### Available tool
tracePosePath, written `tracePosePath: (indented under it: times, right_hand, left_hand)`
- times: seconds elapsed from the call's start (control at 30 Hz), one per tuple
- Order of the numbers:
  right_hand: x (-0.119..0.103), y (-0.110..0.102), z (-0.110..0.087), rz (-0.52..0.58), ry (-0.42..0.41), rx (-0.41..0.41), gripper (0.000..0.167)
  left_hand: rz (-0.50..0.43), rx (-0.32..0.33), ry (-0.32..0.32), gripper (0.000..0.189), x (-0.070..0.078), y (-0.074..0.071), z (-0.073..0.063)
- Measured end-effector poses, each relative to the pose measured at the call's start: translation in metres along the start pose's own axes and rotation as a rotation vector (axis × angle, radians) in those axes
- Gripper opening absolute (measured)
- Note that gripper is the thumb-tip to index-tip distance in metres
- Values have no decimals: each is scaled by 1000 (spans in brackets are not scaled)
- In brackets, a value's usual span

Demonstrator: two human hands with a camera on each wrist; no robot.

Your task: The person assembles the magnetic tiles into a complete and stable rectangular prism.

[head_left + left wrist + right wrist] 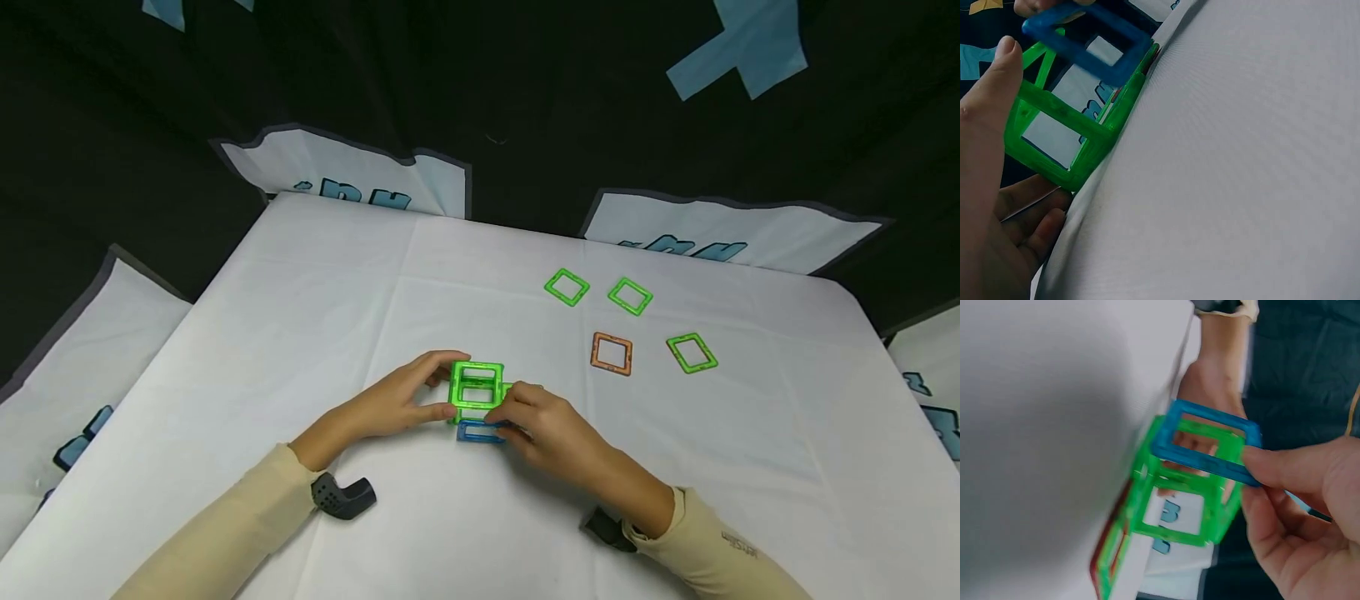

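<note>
Just below centre in the head view, the right hand (551, 433) narrowly pinches the blue square (1205, 464), probably light, stiff and best taken by its rim, while the left hand (401, 406) grips the green box (477, 382).

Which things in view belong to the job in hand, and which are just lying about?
In the job:
blue frame, pinched by the right hand
green frame assembly, held by the left hand

Lying about, perhaps spares:
three loose green frames
orange frame
</note>
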State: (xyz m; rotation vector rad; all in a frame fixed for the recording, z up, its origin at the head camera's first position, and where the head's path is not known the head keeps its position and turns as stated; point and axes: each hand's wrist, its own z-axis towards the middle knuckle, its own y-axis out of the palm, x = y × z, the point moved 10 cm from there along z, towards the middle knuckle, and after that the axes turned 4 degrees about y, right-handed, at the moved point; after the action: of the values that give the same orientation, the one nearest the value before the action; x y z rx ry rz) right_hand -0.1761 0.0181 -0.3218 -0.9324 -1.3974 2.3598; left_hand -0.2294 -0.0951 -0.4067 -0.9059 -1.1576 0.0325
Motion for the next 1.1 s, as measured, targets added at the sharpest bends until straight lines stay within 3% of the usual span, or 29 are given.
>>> tracePosePath:
  times: [0.3,0.57,0.83,1.1]
  right_hand:
    - [-5,6,2,-48,-56,86,14]
    - [-1,7,3,-74,-8,101,13]
    - [3,4,2,-92,5,141,21]
    - [4,5,3,-91,1,118,19]
  left_hand:
    - [-5,-3,38,55,3,1,0]
    - [6,6,60,55,5,0,1]
    - [3,6,48,56,3,0,2]
    - [18,-1,25,66,3,0,1]
